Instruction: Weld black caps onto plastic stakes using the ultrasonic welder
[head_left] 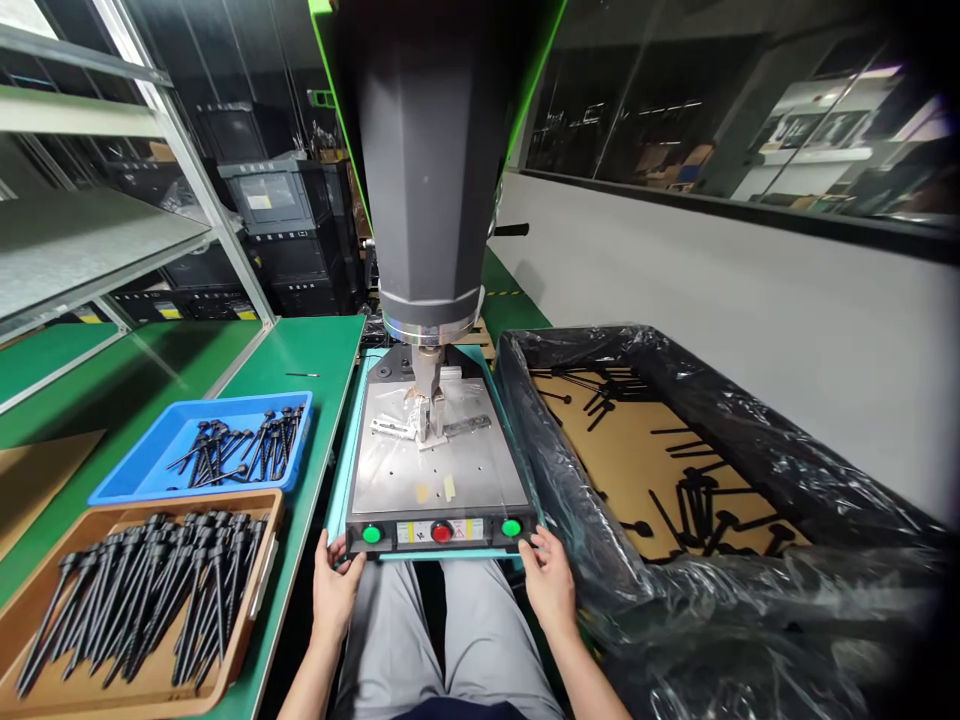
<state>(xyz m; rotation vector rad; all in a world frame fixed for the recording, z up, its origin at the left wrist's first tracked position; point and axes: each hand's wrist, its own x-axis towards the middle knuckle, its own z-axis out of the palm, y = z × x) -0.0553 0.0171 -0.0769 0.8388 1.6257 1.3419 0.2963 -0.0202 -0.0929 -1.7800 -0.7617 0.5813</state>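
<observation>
Factory bench setup here: a green workbench [300, 360] with metal shelving behind it on the left. At the bench's near left corner sits a brown tray [271, 500] packed with long black rods [150, 590], and just behind it is a blue tray [171, 438] holding a smaller pile of black pins [240, 445].

Next comes the left hand [335, 585], loosely spread and holding nothing, thumb up at the front left corner of the press's control panel [409, 533], right beside the left green button [371, 534]. There's a red button [442, 532] mid-panel. Behind it, the horn [427, 400] is down on the steel plate [442, 470].

The right hand [550, 585] mirrors it, fingers relaxed at the panel's front right corner, beside the right green button [511, 527]. Can't tell if either button is actually pressed.

Far right is a bin lined with black plastic [570, 470], with cardboard [630, 460] and scattered black parts inside.
</observation>
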